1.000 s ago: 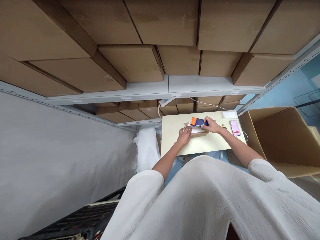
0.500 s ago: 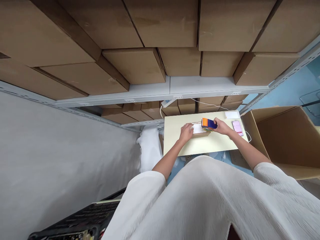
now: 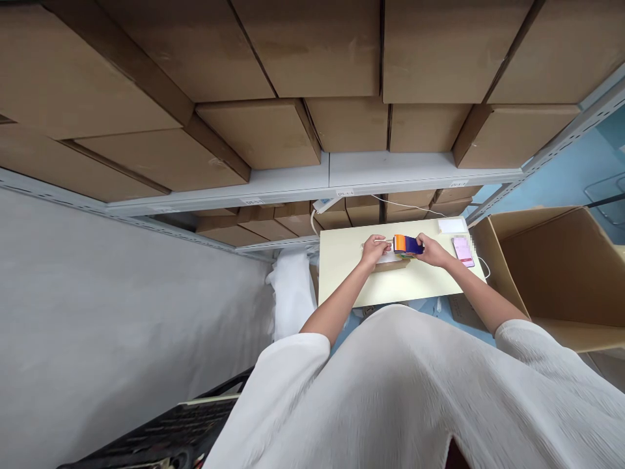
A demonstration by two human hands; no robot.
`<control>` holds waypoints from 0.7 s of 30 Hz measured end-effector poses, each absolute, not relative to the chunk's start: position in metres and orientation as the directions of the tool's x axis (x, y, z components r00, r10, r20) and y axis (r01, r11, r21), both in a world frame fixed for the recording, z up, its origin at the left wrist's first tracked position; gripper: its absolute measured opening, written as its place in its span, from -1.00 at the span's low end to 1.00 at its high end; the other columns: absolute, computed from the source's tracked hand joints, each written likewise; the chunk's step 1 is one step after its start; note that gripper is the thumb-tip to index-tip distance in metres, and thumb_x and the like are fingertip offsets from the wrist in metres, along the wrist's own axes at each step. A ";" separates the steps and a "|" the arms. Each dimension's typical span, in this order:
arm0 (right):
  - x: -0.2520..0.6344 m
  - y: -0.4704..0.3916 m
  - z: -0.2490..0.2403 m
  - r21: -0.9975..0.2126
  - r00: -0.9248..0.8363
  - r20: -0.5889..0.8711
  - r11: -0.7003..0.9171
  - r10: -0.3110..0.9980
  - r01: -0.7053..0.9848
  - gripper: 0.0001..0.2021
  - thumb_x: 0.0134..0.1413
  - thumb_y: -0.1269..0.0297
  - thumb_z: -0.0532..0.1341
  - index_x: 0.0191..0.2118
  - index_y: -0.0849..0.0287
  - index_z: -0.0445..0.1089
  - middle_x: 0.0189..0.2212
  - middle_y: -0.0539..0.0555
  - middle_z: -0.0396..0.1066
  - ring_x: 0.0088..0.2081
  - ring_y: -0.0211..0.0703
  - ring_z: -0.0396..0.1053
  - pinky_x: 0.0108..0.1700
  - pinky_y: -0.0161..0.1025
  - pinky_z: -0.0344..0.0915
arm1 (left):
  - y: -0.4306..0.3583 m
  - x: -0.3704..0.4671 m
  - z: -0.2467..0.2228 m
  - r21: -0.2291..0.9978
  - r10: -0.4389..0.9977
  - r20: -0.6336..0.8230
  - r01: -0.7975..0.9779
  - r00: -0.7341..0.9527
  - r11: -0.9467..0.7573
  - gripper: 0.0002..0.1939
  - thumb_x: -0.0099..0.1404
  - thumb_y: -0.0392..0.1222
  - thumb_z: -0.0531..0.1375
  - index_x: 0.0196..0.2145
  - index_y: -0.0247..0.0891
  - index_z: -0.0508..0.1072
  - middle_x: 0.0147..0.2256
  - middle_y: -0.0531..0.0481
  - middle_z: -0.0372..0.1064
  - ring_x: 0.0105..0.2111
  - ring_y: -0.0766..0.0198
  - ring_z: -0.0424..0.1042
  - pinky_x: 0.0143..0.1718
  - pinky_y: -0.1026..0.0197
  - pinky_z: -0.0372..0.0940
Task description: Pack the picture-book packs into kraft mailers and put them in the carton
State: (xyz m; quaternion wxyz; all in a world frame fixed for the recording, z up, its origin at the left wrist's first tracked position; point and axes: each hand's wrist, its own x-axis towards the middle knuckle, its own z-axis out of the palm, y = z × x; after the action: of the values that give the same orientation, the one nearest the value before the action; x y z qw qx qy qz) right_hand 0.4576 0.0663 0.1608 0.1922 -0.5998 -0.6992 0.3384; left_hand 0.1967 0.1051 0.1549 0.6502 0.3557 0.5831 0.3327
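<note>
A small brown cardboard box (image 3: 390,266) with a white top lies on the pale yellow table (image 3: 342,280). My right hand (image 3: 431,251) grips an orange and dark blue tape dispenser (image 3: 409,245) by its blue end, held over the right part of the box. Over the box's left part, my left hand (image 3: 375,251) has its fingers drawn together right at the dispenser's orange front end. Whatever is between those fingertips is too small to make out.
A phone (image 3: 463,251) and a white flat item (image 3: 452,226) lie at the table's right end. A large open carton (image 3: 556,273) stands to the right. Shelves of brown boxes (image 3: 349,124) rise ahead. White sheeting (image 3: 291,293) hangs left, near a black crate (image 3: 161,430).
My left hand has moved right, from the box's left end to the front of the dispenser, and its fingers have closed together. My right hand keeps the tape dispenser in nearly the same place.
</note>
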 end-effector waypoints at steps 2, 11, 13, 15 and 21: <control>0.458 0.067 0.161 -0.698 -0.208 -0.142 0.051 0.968 0.714 -0.50 0.02 -0.10 0.40 -0.21 -0.04 0.06 -0.31 -0.08 0.38 -0.33 -0.12 0.20 -0.26 -0.22 0.20 | 0.105 0.196 0.156 0.843 0.843 -0.532 -0.040 0.082 0.536 -0.68 0.26 -0.15 0.50 -0.16 -0.17 0.45 -0.26 -0.08 0.67 -0.25 0.18 0.69 -0.18 0.17 0.49; 0.458 0.066 0.166 -0.686 -0.229 -0.145 0.069 0.963 0.724 -0.54 0.03 0.00 0.38 -0.20 -0.04 0.07 -0.28 -0.07 0.41 -0.31 -0.12 0.25 -0.22 -0.21 0.26 | 0.104 0.195 0.156 0.852 0.849 -0.517 -0.033 0.113 0.523 -0.55 0.12 -0.24 0.60 -0.14 -0.18 0.48 -0.31 -0.07 0.66 -0.25 0.16 0.67 -0.15 0.12 0.51; 0.458 0.066 0.166 -0.685 -0.226 -0.153 0.061 0.962 0.726 -0.55 0.02 0.02 0.38 -0.20 -0.04 0.06 -0.27 -0.06 0.42 -0.30 -0.12 0.26 -0.22 -0.21 0.27 | 0.104 0.195 0.155 0.847 0.843 -0.525 -0.028 0.117 0.531 -0.51 0.07 -0.28 0.61 -0.14 -0.18 0.48 -0.31 -0.05 0.65 -0.26 0.16 0.66 -0.12 0.08 0.52; 0.459 0.066 0.164 -0.682 -0.223 -0.165 0.053 0.961 0.730 -0.55 0.01 0.05 0.38 -0.20 -0.04 0.06 -0.26 -0.06 0.44 -0.30 -0.11 0.27 -0.22 -0.21 0.27 | 0.104 0.194 0.154 0.841 0.837 -0.535 -0.026 0.115 0.541 -0.51 0.05 -0.31 0.60 -0.15 -0.18 0.48 -0.32 -0.03 0.64 -0.27 0.17 0.64 -0.11 0.06 0.52; 0.459 0.067 0.159 -0.665 -0.228 -0.175 0.056 0.958 0.745 -0.59 0.01 0.09 0.37 -0.13 -0.03 0.15 -0.23 -0.01 0.48 -0.29 -0.07 0.35 -0.22 -0.19 0.27 | 0.104 0.195 0.147 0.859 0.855 -0.510 0.009 0.092 0.511 -0.57 0.07 -0.36 0.54 -0.18 -0.18 0.47 -0.36 0.02 0.58 -0.33 0.22 0.59 -0.19 0.13 0.48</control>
State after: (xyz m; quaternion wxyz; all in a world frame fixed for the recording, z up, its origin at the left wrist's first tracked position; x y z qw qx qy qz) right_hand 0.4586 0.0671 0.1592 0.1595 -0.6006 -0.7088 0.3339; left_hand 0.1950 0.1043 0.1472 0.6407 0.3680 0.5875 0.3301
